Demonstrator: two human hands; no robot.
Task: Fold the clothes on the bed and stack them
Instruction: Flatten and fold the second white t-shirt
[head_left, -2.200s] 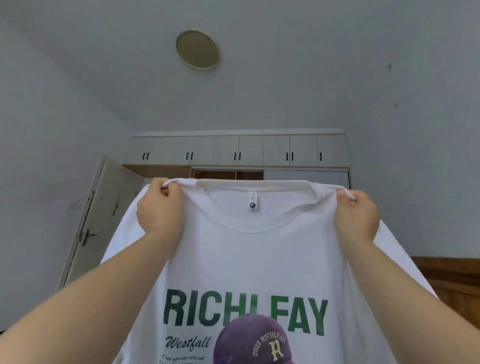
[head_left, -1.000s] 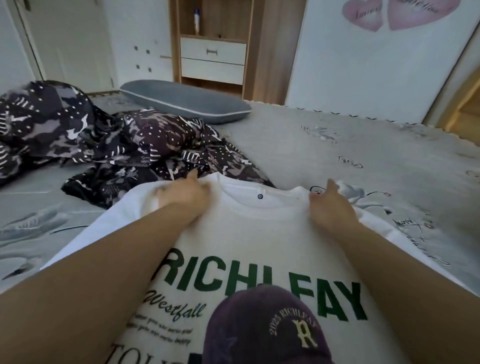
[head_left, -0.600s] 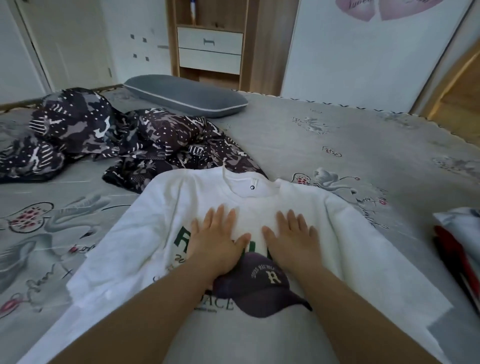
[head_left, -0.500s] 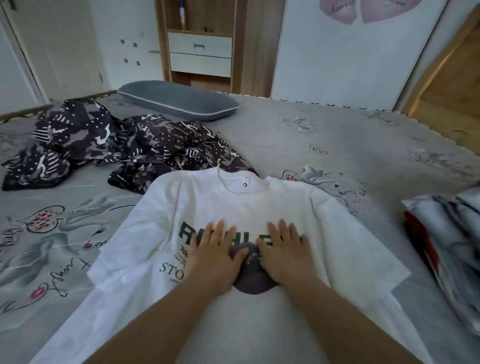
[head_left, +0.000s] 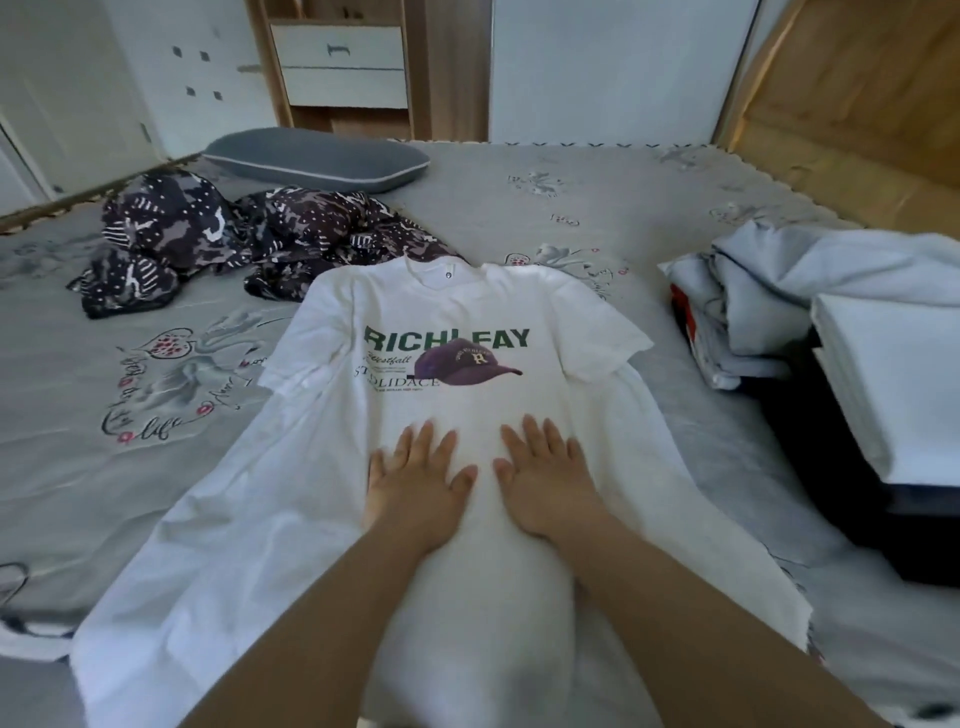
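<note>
Bed (head_left: 597, 208), grey printed sheet: 1 white T-shirt (head_left: 447, 312) spread flat; 1 dark patterned garment (head_left: 249, 234), crumpled; 1 grey pillow (head_left: 317, 158); pale clothes pile (head_left: 769, 306), right.

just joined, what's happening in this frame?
A person is flattening a white T-shirt laid face up on the bed. The left hand and right hand press side by side on its lower front, fingers straight. No fold is made yet. A dark patterned garment lies crumpled behind, and a pile of pale clothes sits at the right.
</note>
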